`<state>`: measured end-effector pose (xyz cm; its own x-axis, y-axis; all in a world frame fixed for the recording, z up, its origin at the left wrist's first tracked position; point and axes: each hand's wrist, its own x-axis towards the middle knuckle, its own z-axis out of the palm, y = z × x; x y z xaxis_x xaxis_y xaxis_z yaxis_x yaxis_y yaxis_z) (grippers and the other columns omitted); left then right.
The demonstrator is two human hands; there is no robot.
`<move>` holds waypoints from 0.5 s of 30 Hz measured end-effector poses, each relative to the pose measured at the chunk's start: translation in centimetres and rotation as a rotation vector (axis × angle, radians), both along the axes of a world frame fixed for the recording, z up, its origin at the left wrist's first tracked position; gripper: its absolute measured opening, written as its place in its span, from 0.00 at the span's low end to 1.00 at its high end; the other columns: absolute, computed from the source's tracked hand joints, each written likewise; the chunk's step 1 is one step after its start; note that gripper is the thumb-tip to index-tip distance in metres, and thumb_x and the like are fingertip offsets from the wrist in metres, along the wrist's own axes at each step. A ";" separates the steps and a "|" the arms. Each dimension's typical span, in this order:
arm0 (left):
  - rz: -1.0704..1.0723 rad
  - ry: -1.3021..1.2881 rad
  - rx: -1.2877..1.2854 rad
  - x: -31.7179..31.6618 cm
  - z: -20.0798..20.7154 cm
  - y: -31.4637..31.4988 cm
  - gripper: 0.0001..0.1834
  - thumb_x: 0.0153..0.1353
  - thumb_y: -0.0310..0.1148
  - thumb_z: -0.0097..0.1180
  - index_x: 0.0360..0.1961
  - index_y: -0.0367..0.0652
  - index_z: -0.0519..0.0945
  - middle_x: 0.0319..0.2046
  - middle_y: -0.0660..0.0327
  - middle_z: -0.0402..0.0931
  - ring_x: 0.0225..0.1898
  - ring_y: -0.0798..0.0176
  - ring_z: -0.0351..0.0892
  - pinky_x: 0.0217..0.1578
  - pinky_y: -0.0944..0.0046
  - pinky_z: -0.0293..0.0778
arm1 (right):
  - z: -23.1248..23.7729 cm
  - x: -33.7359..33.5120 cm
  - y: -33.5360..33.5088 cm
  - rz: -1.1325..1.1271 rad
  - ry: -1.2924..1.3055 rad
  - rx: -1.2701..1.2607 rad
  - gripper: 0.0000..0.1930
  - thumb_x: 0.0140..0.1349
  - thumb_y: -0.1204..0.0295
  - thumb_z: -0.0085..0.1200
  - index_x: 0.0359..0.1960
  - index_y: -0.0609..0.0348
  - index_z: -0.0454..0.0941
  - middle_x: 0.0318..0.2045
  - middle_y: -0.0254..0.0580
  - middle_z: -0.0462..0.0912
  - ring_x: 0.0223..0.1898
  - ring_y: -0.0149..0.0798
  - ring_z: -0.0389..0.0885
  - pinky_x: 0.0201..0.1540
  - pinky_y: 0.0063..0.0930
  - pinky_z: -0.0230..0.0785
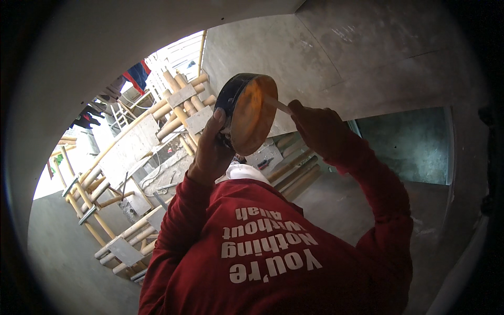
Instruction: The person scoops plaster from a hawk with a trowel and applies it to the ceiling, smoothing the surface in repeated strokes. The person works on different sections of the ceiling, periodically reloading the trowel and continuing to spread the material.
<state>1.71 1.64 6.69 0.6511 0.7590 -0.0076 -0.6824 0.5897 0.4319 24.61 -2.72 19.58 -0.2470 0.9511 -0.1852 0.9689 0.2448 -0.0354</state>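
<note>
My left hand point(212, 144) grips a round, shallow container point(247, 110) by its dark outer side. The container is tilted, and its round face toward my right hand looks orange-brown. My right hand point(320, 128) is closed round a thin, pale, flat tool point(283, 107). The tool's far end reaches the orange face of the container. Its exact kind I cannot make out, nor whether the orange is a coating or light shining through. Both hands are raised in front of my red sleeves and shirt point(262, 226).
Bamboo scaffolding point(142, 231) with boards point(126, 252) stands below and to the left. Clothes point(137, 76) hang at the upper left. Grey plastered walls point(273, 47) rise at the top and right, with a recessed greenish panel point(404, 147) at the right. A pale curved surface point(121, 37) crosses the upper left.
</note>
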 end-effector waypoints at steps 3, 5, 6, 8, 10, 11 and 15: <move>0.001 0.051 0.033 0.4 0.3 0.0 0.34 0.75 0.55 0.45 0.72 0.42 0.64 0.68 0.51 0.69 0.68 0.52 0.71 0.68 0.48 0.69 | -0.9 -0.2 0.4 0.039 -0.025 0.057 0.06 0.75 0.71 0.47 0.42 0.59 0.65 0.17 0.46 0.76 0.20 0.51 0.82 0.21 0.43 0.74; 0.015 0.073 0.045 0.6 0.4 -0.1 0.34 0.75 0.54 0.46 0.71 0.42 0.65 0.67 0.52 0.70 0.67 0.53 0.72 0.67 0.49 0.69 | -1.6 0.0 0.4 0.038 -0.054 0.064 0.07 0.75 0.70 0.47 0.43 0.60 0.65 0.17 0.47 0.76 0.20 0.53 0.82 0.21 0.45 0.74; 0.023 0.070 0.037 0.6 0.5 -0.3 0.33 0.75 0.54 0.46 0.71 0.42 0.65 0.67 0.52 0.70 0.66 0.53 0.72 0.67 0.49 0.69 | -2.0 0.1 0.4 0.029 -0.018 0.059 0.07 0.75 0.71 0.47 0.43 0.60 0.65 0.17 0.47 0.77 0.20 0.54 0.82 0.21 0.45 0.74; 0.029 0.064 0.031 0.7 0.6 -0.4 0.33 0.75 0.53 0.46 0.70 0.41 0.66 0.66 0.53 0.71 0.66 0.54 0.72 0.67 0.50 0.69 | -2.7 0.7 0.4 0.032 0.068 0.077 0.07 0.74 0.71 0.48 0.43 0.60 0.65 0.17 0.48 0.77 0.20 0.56 0.82 0.21 0.47 0.74; 0.021 0.035 0.036 0.7 0.7 -0.5 0.32 0.75 0.52 0.47 0.70 0.41 0.66 0.66 0.53 0.71 0.67 0.54 0.72 0.67 0.50 0.69 | -3.4 1.2 0.4 0.033 0.123 0.036 0.08 0.73 0.71 0.49 0.43 0.60 0.65 0.17 0.49 0.77 0.21 0.57 0.82 0.22 0.48 0.74; 0.026 0.063 0.038 0.7 0.7 -0.5 0.32 0.75 0.52 0.47 0.70 0.41 0.66 0.66 0.53 0.71 0.67 0.54 0.72 0.68 0.50 0.69 | -3.7 1.4 0.5 0.048 0.155 0.029 0.08 0.73 0.71 0.50 0.43 0.61 0.64 0.17 0.50 0.77 0.22 0.58 0.83 0.22 0.49 0.73; 0.018 0.087 0.031 0.8 1.0 -0.7 0.32 0.75 0.52 0.47 0.70 0.41 0.66 0.66 0.54 0.71 0.67 0.54 0.71 0.68 0.50 0.67 | -4.3 1.9 0.8 0.194 0.206 -0.028 0.08 0.72 0.71 0.51 0.43 0.62 0.67 0.19 0.48 0.76 0.17 0.54 0.79 0.19 0.45 0.72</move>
<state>2.47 0.99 7.64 0.6351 0.7714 -0.0397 -0.6522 0.5631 0.5076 26.56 -1.92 15.31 -0.4590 0.8777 -0.1378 0.8758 0.4209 -0.2361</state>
